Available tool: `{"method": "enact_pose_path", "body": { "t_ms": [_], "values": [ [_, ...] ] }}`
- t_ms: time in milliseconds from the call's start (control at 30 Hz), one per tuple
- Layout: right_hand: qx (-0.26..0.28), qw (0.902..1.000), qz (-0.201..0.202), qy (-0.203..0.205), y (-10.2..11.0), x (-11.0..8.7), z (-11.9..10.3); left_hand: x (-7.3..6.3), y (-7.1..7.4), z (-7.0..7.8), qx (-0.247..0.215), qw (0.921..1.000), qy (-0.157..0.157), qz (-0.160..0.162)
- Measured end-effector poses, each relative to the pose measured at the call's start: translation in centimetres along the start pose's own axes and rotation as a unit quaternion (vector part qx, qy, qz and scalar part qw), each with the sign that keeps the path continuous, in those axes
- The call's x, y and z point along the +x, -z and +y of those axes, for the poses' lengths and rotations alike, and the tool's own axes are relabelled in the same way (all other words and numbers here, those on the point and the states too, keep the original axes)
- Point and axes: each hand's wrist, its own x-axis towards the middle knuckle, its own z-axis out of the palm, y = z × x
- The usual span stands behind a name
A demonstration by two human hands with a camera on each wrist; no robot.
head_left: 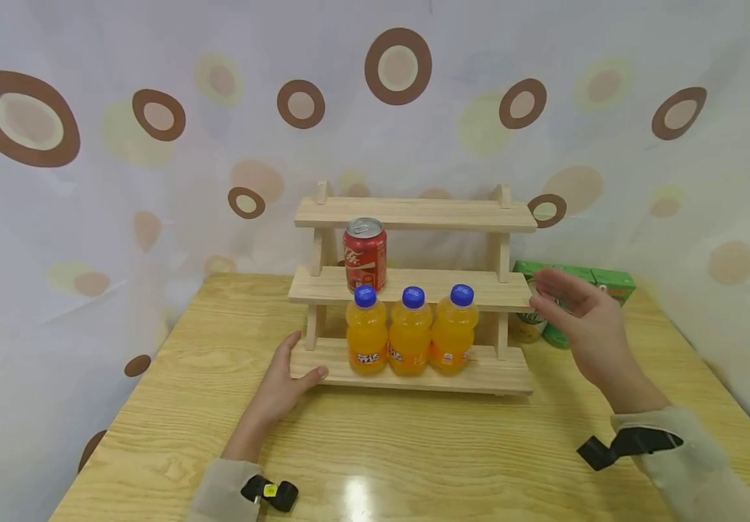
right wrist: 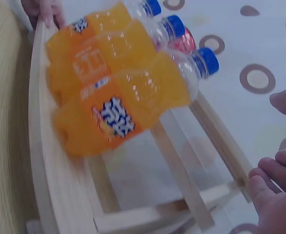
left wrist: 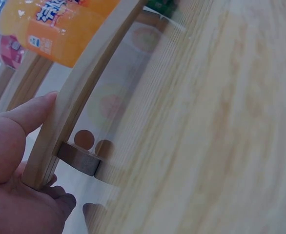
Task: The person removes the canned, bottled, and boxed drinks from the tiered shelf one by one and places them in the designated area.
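A three-tier wooden display rack [head_left: 414, 212] stands on the table. My left hand [head_left: 280, 384] grips the left end of its lowest board, and in the left wrist view the thumb [left wrist: 33, 112] lies on one face of the board with fingertips around the other. Three bottles of orange soda with blue caps, the middle one [head_left: 410, 330] among them, stand side by side on that board. A red cola can [head_left: 365, 255] stands on the middle tier, left of center. My right hand [head_left: 587, 326] is raised beside the rack's right end, fingers extended, holding nothing.
Behind my right hand, green cartons or cans [head_left: 613, 283] and a can with a green and gold label [head_left: 526, 328] stand on the table [head_left: 375, 442], partly hidden by the hand and rack. A patterned cloth [head_left: 218, 145] hangs behind and along the sides.
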Motion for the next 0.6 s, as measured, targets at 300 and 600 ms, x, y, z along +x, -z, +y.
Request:
{"method": "enact_pose_path", "body": {
  "t_ms": [300, 600],
  "values": [
    [-0.029, 0.9986, -0.033, -0.031, -2.9, 1.7, -1.2, 0.1, -0.1, -0.1, 0.0, 1.0, -0.006, 0.005],
    [-0.087, 0.9929, -0.053, -0.061, -5.7, 4.3, -2.6, 0.1, -0.1, 0.1, -0.007, 1.0, 0.0, 0.007]
  ]
}}
